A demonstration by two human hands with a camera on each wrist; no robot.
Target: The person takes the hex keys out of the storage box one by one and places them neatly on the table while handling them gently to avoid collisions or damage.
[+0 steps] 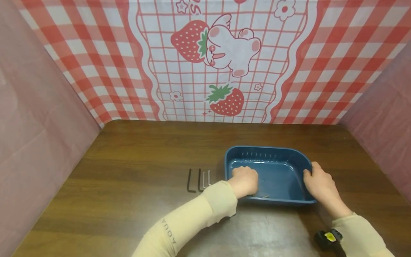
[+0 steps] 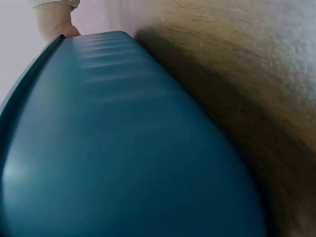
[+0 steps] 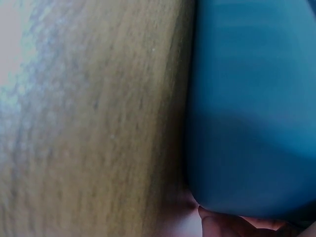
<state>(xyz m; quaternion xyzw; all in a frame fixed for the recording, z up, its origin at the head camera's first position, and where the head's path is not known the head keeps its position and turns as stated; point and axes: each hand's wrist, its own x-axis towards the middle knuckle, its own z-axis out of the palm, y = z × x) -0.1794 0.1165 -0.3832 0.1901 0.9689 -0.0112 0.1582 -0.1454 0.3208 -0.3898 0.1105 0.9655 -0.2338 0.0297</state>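
Observation:
A blue plastic basin (image 1: 279,178) sits on the table, its outer wall (image 2: 113,133) filling much of the left wrist view. My left hand (image 1: 245,180) reaches down inside its left part, fingers bent downward. The fingertips are hidden, so whether they hold anything does not show. My right hand (image 1: 322,184) grips the basin's right end, thumb over the rim. Small thin pieces (image 1: 265,196) show at the basin's near inner edge, too small to identify. Left of the basin, two black hex keys (image 1: 189,181) and two silver hex keys (image 1: 209,177) lie in a row.
A black object with a yellow patch (image 1: 330,236) is by the right sleeve, partly cut off by it. The brown wooden table (image 1: 112,200) extends to the left. A red checked cloth (image 1: 106,60) hangs behind it, with pink cloths at both sides.

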